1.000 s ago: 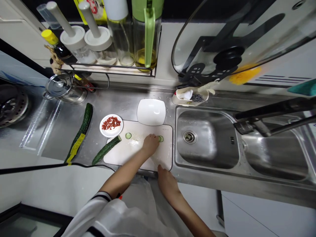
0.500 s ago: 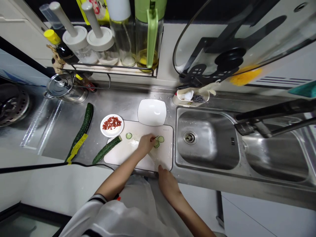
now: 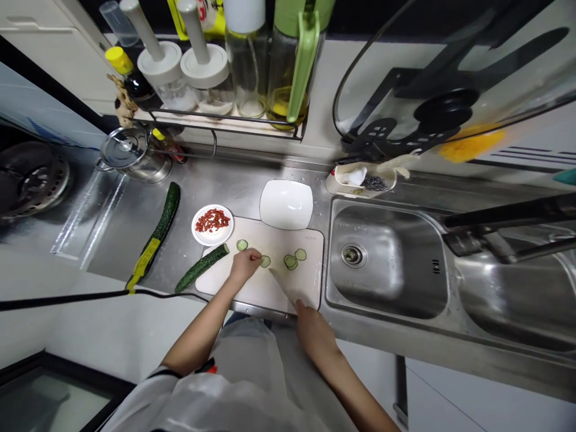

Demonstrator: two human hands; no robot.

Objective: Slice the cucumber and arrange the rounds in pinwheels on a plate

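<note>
My left hand (image 3: pixel 245 265) pinches the edge of a thin cucumber slice (image 3: pixel 266 261) above the white cutting board (image 3: pixel 220 283). In my right hand (image 3: pixel 311 327) is a knife (image 3: pixel 283 288), its blade pointing up and left over the board; the handle is hidden in my fist. Several cucumber slices (image 3: pixel 290 262) lie at the board's right side, some overlapping. Another single slice (image 3: pixel 242 245) rests at the upper left. A cut cucumber (image 3: pixel 201 269) leans over the board's left edge, its cut end near my left hand.
A white dish (image 3: pixel 286 204) and a plate of red berries (image 3: pixel 213 224) sit along the board's far edge. Left of them lies a whole cucumber (image 3: pixel 162 219) with a yellow label. On the right is a steel sink (image 3: pixel 387 258). A rack (image 3: pixel 252 123) holds jars and bottles.
My left hand has moved left from the group of slices, and a single slice is now at its fingertips. My right hand still holds the knife low at the board. The view has shifted slightly.
</note>
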